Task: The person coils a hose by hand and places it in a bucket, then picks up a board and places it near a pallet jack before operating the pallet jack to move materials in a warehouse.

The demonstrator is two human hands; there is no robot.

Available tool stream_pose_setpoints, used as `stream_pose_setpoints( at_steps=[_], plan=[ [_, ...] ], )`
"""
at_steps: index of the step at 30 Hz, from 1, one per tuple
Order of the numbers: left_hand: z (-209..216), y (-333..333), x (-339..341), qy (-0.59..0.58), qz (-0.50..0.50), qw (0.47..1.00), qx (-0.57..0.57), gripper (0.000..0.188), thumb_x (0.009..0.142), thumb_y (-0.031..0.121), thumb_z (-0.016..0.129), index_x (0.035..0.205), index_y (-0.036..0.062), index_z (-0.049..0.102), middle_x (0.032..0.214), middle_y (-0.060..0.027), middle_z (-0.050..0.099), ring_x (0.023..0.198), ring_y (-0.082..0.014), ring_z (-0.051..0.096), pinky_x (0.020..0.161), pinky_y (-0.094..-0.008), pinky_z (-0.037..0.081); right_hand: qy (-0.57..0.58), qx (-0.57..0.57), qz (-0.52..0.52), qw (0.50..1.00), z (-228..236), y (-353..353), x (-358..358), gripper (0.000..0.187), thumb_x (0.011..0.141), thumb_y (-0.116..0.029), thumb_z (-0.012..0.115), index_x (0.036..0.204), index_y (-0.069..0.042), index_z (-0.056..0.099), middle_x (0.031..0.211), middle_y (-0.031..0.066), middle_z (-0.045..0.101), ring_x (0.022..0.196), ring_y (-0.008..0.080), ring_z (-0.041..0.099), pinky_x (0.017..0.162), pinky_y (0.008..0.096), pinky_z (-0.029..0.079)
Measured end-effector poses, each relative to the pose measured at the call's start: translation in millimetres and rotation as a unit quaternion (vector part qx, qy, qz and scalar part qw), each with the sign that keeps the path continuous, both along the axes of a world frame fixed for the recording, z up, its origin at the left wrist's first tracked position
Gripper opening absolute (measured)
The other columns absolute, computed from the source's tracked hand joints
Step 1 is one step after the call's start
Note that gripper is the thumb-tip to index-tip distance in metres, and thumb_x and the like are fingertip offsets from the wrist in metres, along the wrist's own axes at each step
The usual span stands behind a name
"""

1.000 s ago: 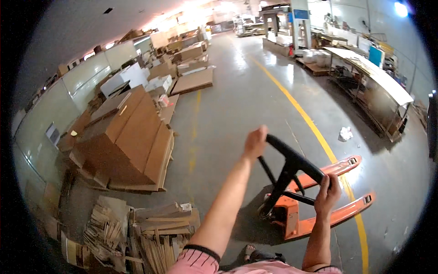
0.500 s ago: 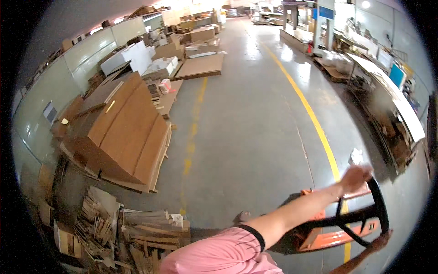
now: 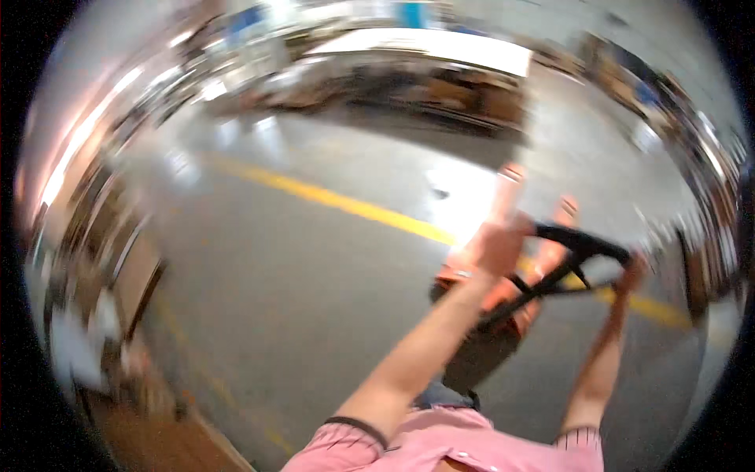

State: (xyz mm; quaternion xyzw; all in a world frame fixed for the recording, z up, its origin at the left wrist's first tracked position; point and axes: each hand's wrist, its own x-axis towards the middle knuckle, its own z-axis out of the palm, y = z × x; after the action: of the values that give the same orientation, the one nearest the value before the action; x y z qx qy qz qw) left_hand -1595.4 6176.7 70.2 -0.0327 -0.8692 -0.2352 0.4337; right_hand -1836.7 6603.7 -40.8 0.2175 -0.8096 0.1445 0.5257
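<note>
An orange pallet jack [image 3: 499, 297] stands on the floor in front of me, its two forks pointing away. Its black loop handle [image 3: 580, 242] tilts up toward me. My left hand [image 3: 501, 245] is wrapped round the handle's left end, in front of one fork. At the right end, my right hand [image 3: 634, 272] grips the same handle. Both forearms reach out from pink short sleeves. No load shows on the visible part of the forks. Motion blurs the finger detail.
Beyond the forks stands a long white-topped table [image 3: 440, 49] with brown boards or boxes beneath it. A yellow floor line [image 3: 338, 203] runs slantwise under the jack. Blurred stacks of boards [image 3: 130, 275] line the left side, and more goods [image 3: 700, 236] stand at right.
My view has swung right, bringing the white-topped table ahead and the brown stacks to the left rim. The jack's forks have come into fuller view. Both hands remain on the handle.
</note>
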Motion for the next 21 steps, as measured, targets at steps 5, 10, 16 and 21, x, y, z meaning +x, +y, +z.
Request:
stream_pose_setpoints(
  at_steps=[5,10,16,21],
  plan=[
    [39.7,-34.7,-70.2,-0.059,-0.032,0.987,0.148,0.003,0.084,0.005,0.05,0.083,0.0035,0.048,0.075,-0.0172,0.052,0.064,-0.0374,0.054,0.056,-0.0468,0.043,-0.148,-0.282,0.112,0.941,131.4,-151.3,42.9,0.031,0.094,-0.019,0.044,0.072,0.001,0.053,0.071,0.0145,0.055,0.064,0.0258,0.053,0.064,0.0369,0.041],
    [32.0,-57.9,-163.1,0.057,-0.128,0.986,0.086,0.022,0.093,0.012,0.041,0.077,0.0019,0.051,0.066,-0.0158,0.051,0.057,-0.0358,0.05,0.057,-0.0427,0.039,-0.078,-0.244,0.003,0.967,140.9,-164.1,51.6,0.038,0.096,-0.024,0.04,0.07,0.002,0.052,0.064,0.0117,0.049,0.061,0.0231,0.049,0.062,0.0347,0.039],
    [24.8,-74.2,-221.1,0.043,-0.227,0.956,0.18,0.02,0.092,0.014,0.047,0.09,0.0016,0.063,0.07,-0.0133,0.059,0.06,-0.032,0.056,0.057,-0.0415,0.042,-0.059,-0.171,-0.159,0.971,151.2,-177.7,-14.7,0.036,0.096,-0.025,0.036,0.074,-0.002,0.052,0.069,0.015,0.051,0.061,0.0309,0.049,0.062,0.0362,0.04],
    [50.5,-75.9,-257.9,0.032,-0.26,0.957,0.125,0.023,0.091,0.023,0.059,0.104,0.0032,0.064,0.076,-0.0086,0.06,0.066,-0.0256,0.059,0.066,-0.0372,0.043,-0.098,-0.308,0.021,0.946,135.5,-175.6,-132.4,0.045,0.097,-0.041,0.039,0.078,-0.003,0.054,0.07,0.0085,0.053,0.061,0.0214,0.052,0.06,0.0351,0.043]
  ],
)
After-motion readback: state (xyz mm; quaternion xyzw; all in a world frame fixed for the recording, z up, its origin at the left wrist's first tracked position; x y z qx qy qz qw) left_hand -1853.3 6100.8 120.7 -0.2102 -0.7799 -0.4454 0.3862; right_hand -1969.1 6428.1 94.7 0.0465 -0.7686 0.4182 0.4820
